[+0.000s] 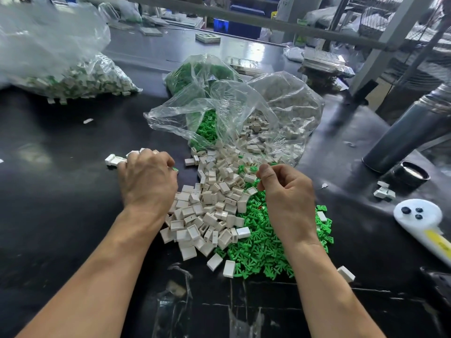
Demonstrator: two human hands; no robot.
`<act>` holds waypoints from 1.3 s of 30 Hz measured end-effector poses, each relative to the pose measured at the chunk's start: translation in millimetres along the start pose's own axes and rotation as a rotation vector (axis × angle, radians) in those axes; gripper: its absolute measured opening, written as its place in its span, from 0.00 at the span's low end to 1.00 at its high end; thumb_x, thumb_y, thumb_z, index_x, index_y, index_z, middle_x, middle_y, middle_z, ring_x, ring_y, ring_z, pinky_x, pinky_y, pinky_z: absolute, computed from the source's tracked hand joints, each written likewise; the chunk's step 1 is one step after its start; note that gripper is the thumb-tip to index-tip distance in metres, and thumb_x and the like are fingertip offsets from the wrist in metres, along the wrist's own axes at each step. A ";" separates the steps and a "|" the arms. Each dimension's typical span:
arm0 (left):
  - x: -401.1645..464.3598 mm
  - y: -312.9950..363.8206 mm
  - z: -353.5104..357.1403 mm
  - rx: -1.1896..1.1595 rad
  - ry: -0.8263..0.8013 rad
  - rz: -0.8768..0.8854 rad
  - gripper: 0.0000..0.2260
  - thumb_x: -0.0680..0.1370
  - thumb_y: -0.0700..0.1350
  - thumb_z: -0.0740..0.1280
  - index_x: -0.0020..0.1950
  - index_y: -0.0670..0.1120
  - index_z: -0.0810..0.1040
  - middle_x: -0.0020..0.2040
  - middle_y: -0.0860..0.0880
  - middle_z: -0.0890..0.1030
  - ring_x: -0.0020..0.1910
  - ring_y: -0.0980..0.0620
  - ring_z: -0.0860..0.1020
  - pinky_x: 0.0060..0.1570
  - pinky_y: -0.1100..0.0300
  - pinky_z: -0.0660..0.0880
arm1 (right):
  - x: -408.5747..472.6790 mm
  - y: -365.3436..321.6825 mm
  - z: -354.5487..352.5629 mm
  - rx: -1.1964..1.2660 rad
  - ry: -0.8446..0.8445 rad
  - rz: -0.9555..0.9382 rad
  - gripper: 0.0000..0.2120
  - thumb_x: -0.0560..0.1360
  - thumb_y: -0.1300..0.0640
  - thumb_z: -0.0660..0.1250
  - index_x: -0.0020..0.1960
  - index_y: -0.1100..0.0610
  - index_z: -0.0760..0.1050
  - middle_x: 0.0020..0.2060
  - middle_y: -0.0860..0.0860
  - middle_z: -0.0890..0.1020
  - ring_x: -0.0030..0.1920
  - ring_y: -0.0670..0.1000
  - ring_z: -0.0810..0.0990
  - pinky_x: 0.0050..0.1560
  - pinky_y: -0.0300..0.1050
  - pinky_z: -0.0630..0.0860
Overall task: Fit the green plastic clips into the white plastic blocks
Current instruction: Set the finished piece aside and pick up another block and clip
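1. The dark surface [61, 191] fills the view, glossy and black, with both bare forearms reaching over it from the near edge.
2. A large clear bag [56, 57] lies at the far left, packed with white blocks that show green in them.
3. A second clear bag [231, 106] sits open in the middle, spilling green and white parts toward the person.
4. A grey cylinder [410, 132] leans at the right, with a round black cap near its foot.
5. The pile of white plastic blocks [210, 208] lies between the two hands, running back into the open bag.
6. The heap of green plastic clips [263, 250] lies just right of the blocks, partly under the right wrist.
7. A white handled tool [419, 215] with three dark dots rests at the right edge.
8. The left hand [148, 181] is palm down, fingers curled over a few white blocks at the left of the pile; a bit of green shows by its thumb.
9. The right hand [288, 189] hovers over the clips, fingers curled inward with thumb and forefinger pinched; what it pinches I cannot tell.
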State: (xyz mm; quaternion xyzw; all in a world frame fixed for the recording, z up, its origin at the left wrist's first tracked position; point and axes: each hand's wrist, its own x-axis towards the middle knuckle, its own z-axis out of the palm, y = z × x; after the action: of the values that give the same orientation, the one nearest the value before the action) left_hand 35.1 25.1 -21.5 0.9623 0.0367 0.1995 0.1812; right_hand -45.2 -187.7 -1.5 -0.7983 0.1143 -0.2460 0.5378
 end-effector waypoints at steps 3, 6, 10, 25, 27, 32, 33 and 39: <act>-1.0 1.1 1.9 0.010 0.004 -0.007 0.07 0.75 0.50 0.76 0.52 0.52 0.85 0.52 0.45 0.82 0.56 0.41 0.75 0.59 0.45 0.68 | 1.1 1.6 -1.3 -0.008 0.012 -0.002 0.14 0.81 0.49 0.69 0.39 0.53 0.81 0.31 0.45 0.83 0.29 0.39 0.75 0.30 0.30 0.69; -1.7 1.5 1.5 0.007 0.014 -0.018 0.07 0.76 0.48 0.75 0.53 0.51 0.85 0.52 0.44 0.81 0.57 0.40 0.75 0.59 0.44 0.68 | 1.4 3.2 -2.2 -0.024 0.003 -0.004 0.14 0.81 0.49 0.69 0.40 0.53 0.82 0.33 0.47 0.84 0.31 0.40 0.76 0.31 0.30 0.70; -1.5 3.5 -2.3 -0.014 0.020 -0.043 0.11 0.76 0.46 0.75 0.57 0.49 0.84 0.54 0.43 0.80 0.58 0.39 0.75 0.61 0.44 0.68 | 1.7 5.0 -3.0 -0.081 -0.014 0.002 0.13 0.81 0.47 0.70 0.40 0.51 0.81 0.33 0.46 0.83 0.32 0.41 0.77 0.32 0.31 0.71; -18.3 19.1 -18.3 0.028 -0.332 -0.043 0.06 0.83 0.49 0.66 0.53 0.52 0.82 0.52 0.50 0.81 0.48 0.48 0.77 0.46 0.55 0.70 | 3.9 6.2 -8.5 -0.301 -0.047 0.000 0.12 0.80 0.44 0.69 0.43 0.49 0.82 0.33 0.43 0.81 0.37 0.46 0.79 0.41 0.45 0.76; -17.9 17.0 -18.1 -0.032 -0.347 -0.067 0.06 0.82 0.45 0.66 0.52 0.52 0.82 0.51 0.51 0.81 0.50 0.48 0.78 0.47 0.55 0.71 | 2.8 5.4 -8.2 -0.306 -0.056 0.006 0.12 0.80 0.44 0.69 0.43 0.50 0.81 0.33 0.43 0.81 0.36 0.46 0.78 0.40 0.44 0.74; -16.7 14.8 -18.4 -0.210 -0.378 -0.117 0.07 0.82 0.44 0.65 0.50 0.52 0.82 0.49 0.50 0.83 0.50 0.47 0.80 0.54 0.50 0.79 | 1.5 2.7 -8.1 -0.328 -0.078 0.016 0.13 0.80 0.43 0.69 0.43 0.50 0.81 0.33 0.43 0.80 0.36 0.45 0.77 0.40 0.43 0.72; -16.4 14.6 -18.1 -0.224 -0.375 -0.118 0.07 0.82 0.44 0.65 0.50 0.52 0.82 0.49 0.50 0.83 0.50 0.47 0.80 0.54 0.50 0.80 | 1.7 2.4 -8.1 -0.329 -0.079 0.016 0.12 0.80 0.43 0.69 0.44 0.50 0.81 0.34 0.43 0.80 0.37 0.45 0.78 0.40 0.44 0.73; -16.1 17.7 -15.8 -0.249 -0.349 -0.084 0.06 0.83 0.45 0.65 0.51 0.50 0.82 0.46 0.50 0.82 0.47 0.48 0.80 0.52 0.50 0.80 | 2.4 1.7 -8.9 -0.349 -0.059 0.023 0.10 0.80 0.44 0.70 0.46 0.49 0.83 0.37 0.43 0.83 0.41 0.48 0.81 0.47 0.48 0.78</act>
State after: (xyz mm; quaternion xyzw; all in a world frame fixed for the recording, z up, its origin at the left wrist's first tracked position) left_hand 14.0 11.6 -7.5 0.9501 0.0197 0.0250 0.3105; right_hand -47.7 -196.6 0.3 -0.8851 0.1487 -0.1925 0.3969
